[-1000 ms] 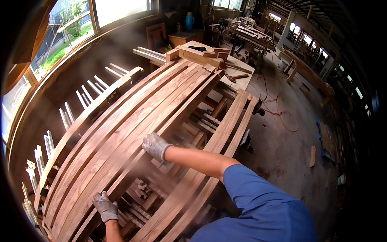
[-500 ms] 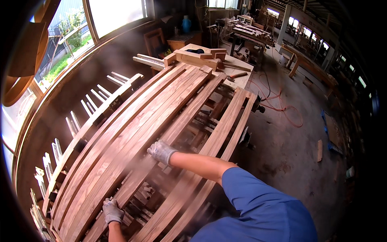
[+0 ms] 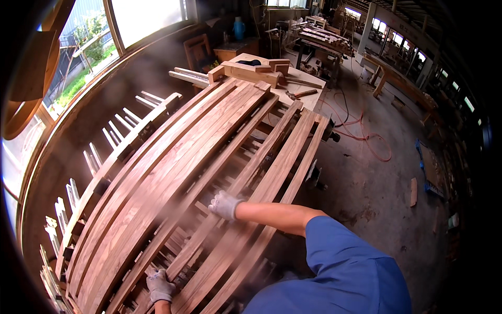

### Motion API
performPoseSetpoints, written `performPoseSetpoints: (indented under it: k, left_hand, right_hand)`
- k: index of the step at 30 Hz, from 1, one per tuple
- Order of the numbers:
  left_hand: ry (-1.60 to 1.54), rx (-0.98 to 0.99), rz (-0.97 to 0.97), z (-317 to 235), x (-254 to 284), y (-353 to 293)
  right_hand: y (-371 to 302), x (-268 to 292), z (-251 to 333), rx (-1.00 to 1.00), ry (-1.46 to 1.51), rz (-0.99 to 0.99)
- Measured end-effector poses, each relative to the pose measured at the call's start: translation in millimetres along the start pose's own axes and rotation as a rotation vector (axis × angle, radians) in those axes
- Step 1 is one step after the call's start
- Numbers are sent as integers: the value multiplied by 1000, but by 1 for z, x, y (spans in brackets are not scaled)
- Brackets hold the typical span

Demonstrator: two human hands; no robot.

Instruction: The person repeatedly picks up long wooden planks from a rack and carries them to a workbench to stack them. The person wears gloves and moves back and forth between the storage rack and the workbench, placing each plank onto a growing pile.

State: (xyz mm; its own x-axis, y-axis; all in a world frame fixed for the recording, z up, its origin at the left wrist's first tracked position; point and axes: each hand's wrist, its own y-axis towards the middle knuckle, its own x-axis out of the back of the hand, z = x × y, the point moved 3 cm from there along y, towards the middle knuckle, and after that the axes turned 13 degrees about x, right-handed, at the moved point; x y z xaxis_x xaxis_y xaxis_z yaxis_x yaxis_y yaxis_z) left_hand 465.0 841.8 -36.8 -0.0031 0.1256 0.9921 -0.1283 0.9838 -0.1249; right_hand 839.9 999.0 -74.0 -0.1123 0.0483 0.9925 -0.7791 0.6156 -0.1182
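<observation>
Both my hands wear pale grey work gloves. Fingers curled over its left edge, my right hand [image 3: 225,204] grips a long wooden plank [image 3: 261,156] near its middle. My left hand [image 3: 159,285] is closed at the near end of this plank, its fingertips partly hidden. The plank lies lengthwise on a slatted rack, with a gap on its left to a narrower plank [image 3: 215,168]. Further left, several boards lie close together as a wide panel [image 3: 172,162]. To the right are a wider plank [image 3: 282,162] and a thin strip [image 3: 306,172].
Beyond the rack stands a pale-topped table [image 3: 312,81] with a hammer [image 3: 301,94] and wooden blocks on it. A rail with upright sticks [image 3: 125,144] runs along the left by the windows. A red hose [image 3: 361,137] coils on the floor at right.
Both hands have moved right with the plank. It has come apart from the narrower plank beside it, opening a gap that shows the rack's slats.
</observation>
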Motion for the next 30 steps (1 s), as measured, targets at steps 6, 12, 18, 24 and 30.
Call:
performPoseSetpoints:
  k: [6, 12, 18, 24, 30]
  left_hand:
    - [37, 60, 126, 12, -26, -9]
    - [46, 65, 140, 7, -29, -18]
    - [22, 112, 138, 3, -34, -14]
    - [-72, 134, 101, 1, -47, -30]
    - [-89, 187, 80, -1, -53, -7]
  right_hand:
    - [-1, -10, 9, 62, 101, 43]
    - [-2, -19, 15, 36, 210, 113]
    - [1, -31, 6, 38, 180, 106]
    - [9, -8, 17, 103, 277, -98]
    - [-18, -30, 1, 38, 302, -249]
